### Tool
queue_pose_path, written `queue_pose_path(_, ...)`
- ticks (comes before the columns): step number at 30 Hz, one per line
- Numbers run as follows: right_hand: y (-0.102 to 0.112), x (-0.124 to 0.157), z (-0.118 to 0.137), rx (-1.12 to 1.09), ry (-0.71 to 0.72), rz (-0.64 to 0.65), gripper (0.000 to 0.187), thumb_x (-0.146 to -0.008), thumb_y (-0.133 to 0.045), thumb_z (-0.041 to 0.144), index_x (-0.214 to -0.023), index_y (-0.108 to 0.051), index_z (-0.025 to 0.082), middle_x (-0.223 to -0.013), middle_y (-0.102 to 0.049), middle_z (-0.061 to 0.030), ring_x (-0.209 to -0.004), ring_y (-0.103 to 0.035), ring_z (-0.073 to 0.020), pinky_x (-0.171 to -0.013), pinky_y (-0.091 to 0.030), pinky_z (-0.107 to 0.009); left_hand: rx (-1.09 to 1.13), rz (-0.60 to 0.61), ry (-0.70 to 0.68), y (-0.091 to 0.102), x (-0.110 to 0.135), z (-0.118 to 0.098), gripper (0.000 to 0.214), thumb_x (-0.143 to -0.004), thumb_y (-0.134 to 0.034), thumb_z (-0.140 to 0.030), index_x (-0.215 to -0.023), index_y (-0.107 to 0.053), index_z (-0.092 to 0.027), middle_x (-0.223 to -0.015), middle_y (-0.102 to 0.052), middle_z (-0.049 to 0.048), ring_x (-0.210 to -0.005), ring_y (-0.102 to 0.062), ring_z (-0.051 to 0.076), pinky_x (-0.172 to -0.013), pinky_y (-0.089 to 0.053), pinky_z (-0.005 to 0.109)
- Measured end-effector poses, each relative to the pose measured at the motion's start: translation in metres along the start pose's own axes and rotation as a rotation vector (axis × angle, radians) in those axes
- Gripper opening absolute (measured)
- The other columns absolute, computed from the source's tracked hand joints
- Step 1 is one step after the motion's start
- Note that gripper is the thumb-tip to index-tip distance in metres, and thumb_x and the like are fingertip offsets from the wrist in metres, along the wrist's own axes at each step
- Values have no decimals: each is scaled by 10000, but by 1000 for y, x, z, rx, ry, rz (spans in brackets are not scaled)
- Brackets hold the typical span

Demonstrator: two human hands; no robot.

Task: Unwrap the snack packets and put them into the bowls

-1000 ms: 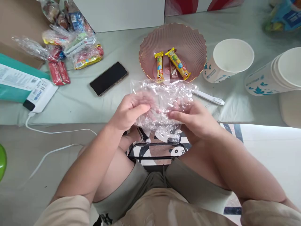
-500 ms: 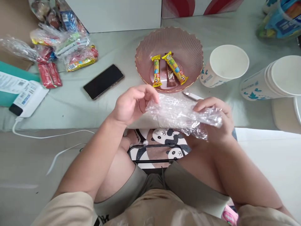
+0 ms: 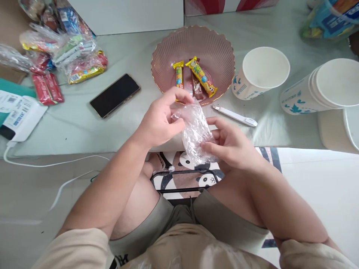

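Note:
Between my two hands is a crumpled clear plastic bag [image 3: 195, 130], held over the table's front edge. My left hand [image 3: 164, 117] pinches its upper left part between thumb and fingers. My right hand [image 3: 231, 144] grips the lower right side, thumb in front and fingers behind. Just beyond the hands stands a pink ribbed glass bowl [image 3: 165, 56] with a gold rim. In it lie two yellow snack packets [image 3: 202, 77] and a brown wrapped bar [image 3: 197, 88], partly covered. My left fingers hide the lower end of one packet.
A white utility knife [image 3: 235, 115] lies right of the bowl, near a paper cup [image 3: 260, 73] and a cup stack [image 3: 305, 89]. Left are a phone [image 3: 114, 96], bagged snacks [image 3: 84, 67] and a white device [image 3: 25, 119] with a cable. A white box [image 3: 129, 16] stands behind.
The plastic bag has gone from stretched sideways to bunched and more upright. My right hand has moved left, closer to my left hand. The whole view has shifted slightly.

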State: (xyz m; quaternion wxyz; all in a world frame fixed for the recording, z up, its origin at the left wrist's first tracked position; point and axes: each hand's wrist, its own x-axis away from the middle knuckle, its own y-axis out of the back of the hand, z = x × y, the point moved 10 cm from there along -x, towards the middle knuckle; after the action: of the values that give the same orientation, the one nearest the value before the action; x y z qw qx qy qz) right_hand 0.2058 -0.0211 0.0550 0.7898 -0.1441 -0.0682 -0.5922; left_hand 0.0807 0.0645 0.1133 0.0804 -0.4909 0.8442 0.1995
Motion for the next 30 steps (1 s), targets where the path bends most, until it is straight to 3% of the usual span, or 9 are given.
queue_pose_path(3,8,-1,6,109,68,-122,516,-868,-706,241,-1332,-478,245,-684,-575,80,-500,-489,-95,-475,-355,-246,-247,-169,-114,7,5,-25,230,-791,-718,-186,-1007,-687,-259,-1120,-707,67,-1039,-738,258,-885,-652,424)
queue_pose_path(7,13,4,23,207,215,-188,664,-890,-702,232,-1466,-380,303,-669,-524,95,-491,-414,-105,-482,-334,-261,-375,8,-206,-25,11,-47,197,-826,-708,-230,-1022,-713,-248,-1186,-764,67,-1196,-723,301,-1125,-579,517)
queue_pose_path(13,16,14,37,294,408,-264,643,-932,-713,377,-1492,-402,327,-1069,-661,-41,-741,-623,-174,-685,-551,-368,-36,171,51,-44,14,-13,515,-797,-728,-207,-1308,-662,-208,-1322,-754,85,-1194,-744,254,-1046,-637,380)
queue_pose_path(17,34,15,40,423,436,-429,592,-905,-747,391,-1430,-486,307,-978,-649,-23,-764,-606,-179,-733,-552,-379,9,91,94,-39,11,-7,392,-806,-683,-142,-1193,-699,-205,-1206,-785,60,-1105,-762,216,-986,-643,337)
queue_pose_path(19,40,16,46,483,451,-481,547,-852,-795,411,-1334,-569,286,-1052,-666,-42,-900,-634,-198,-803,-560,-382,-9,60,123,-37,9,-7,306,-816,-678,-164,-1117,-708,-207,-1145,-794,49,-1063,-764,211,-941,-646,331)
queue_pose_path(21,37,10,46,463,415,-401,416,-850,-792,434,-1190,-638,253,-1108,-693,-58,-1006,-656,-211,-851,-566,-375,-23,47,116,-37,7,-9,236,-823,-684,-199,-1058,-706,-210,-1083,-798,39,-1010,-765,202,-887,-646,316)
queue_pose_path(24,41,5,41,366,335,-353,196,-909,-724,395,-935,-627,226,-863,-681,-21,-790,-649,-163,-704,-532,-318,-80,-27,20,-29,5,-18,194,-852,-703,-252,-1042,-699,-216,-1031,-796,33,-896,-754,176,-794,-627,298)
queue_pose_path(27,85,26,61,404,487,-772,127,-881,-688,286,-847,-571,248,-743,-580,2,-652,-539,-145,-606,-437,-312,-120,-158,-124,-14,5,-27,116,-907,-681,-276,-1009,-694,-221,-970,-777,34,-779,-719,149,-724,-594,294)
queue_pose_path(30,123,59,87,528,738,-1214,135,-819,-640,193,-827,-525,264,-784,-524,-23,-705,-507,-182,-683,-425,-371,-124,-263,-185,-1,3,-28,69,-928,-649,-287,-926,-682,-227,-872,-729,24,-713,-679,141,-683,-576,293)
